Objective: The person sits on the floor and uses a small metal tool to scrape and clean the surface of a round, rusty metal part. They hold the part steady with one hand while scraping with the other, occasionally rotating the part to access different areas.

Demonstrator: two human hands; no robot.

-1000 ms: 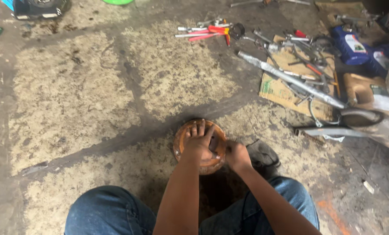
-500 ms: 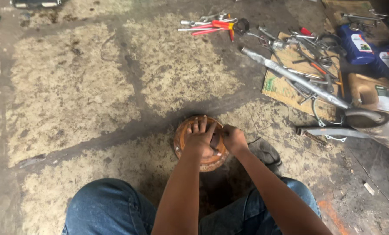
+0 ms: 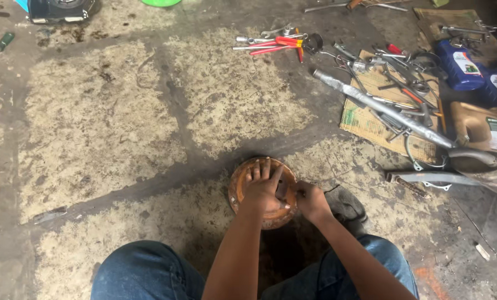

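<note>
A rusty orange round metal part [image 3: 239,186], like a drum or hub, stands on the concrete floor between my knees. My left hand [image 3: 262,186] lies flat over its top with the fingers spread, pressing on it. My right hand [image 3: 309,199] grips the part's right edge with curled fingers; what lies under those fingers is hidden. Both forearms reach down from the bottom of the head view, over my blue jeans [image 3: 143,272].
A dark shoe [image 3: 345,203] sits just right of the part. Far right lie a long grey exhaust pipe [image 3: 381,108], cardboard [image 3: 365,119] with several tools, red-handled pliers [image 3: 284,41], blue bottles [image 3: 459,64] and a brown jug [image 3: 479,125]. A green screwdriver [image 3: 1,44] lies far left.
My right hand slid from the part's top edge down to its right side. The left hand stays spread on top. The view shifted slightly.
</note>
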